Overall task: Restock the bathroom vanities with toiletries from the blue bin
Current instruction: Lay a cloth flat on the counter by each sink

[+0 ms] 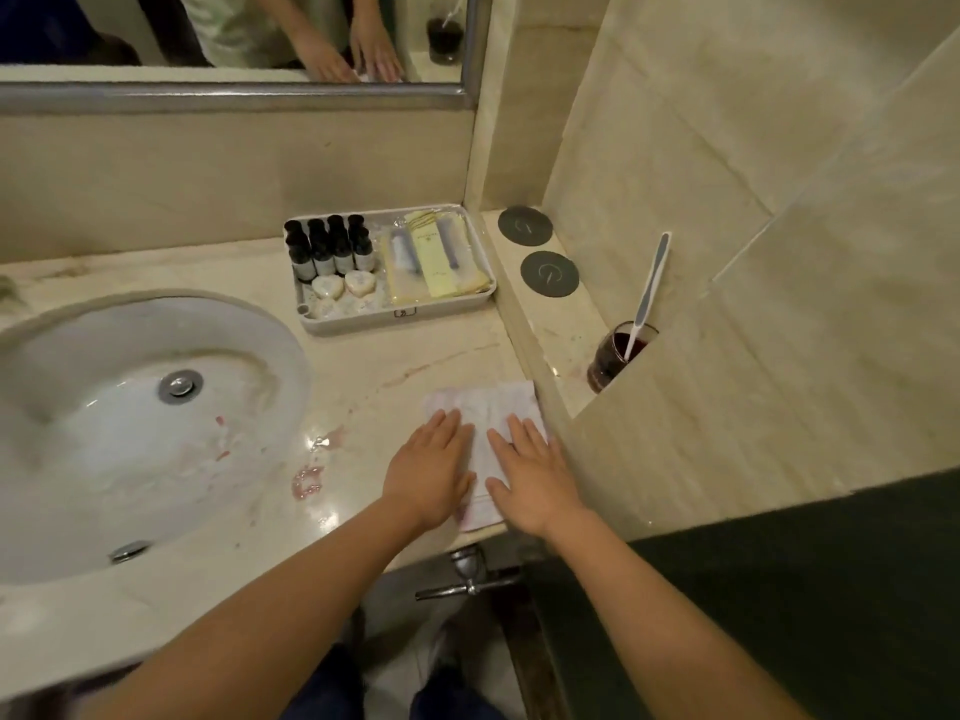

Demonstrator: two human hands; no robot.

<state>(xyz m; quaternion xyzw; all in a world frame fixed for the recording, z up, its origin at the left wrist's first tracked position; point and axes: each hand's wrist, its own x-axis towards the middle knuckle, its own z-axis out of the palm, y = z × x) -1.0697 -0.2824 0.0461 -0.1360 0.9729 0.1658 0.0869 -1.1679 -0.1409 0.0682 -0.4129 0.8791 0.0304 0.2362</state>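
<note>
— Hand state?
— My left hand and right hand lie flat, fingers straight, pressing the folded cloth onto the table.
— Next step?
— Probably lift off. Beyond, the tray holds toiletries; the blue bin is not visible.

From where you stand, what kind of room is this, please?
Probably a hotel bathroom: a white oval basin set in a beige marble counter, a grey rectangular tray holding small dark toiletry bottles and wrapped soaps, and a metal-framed wall mirror.
</note>
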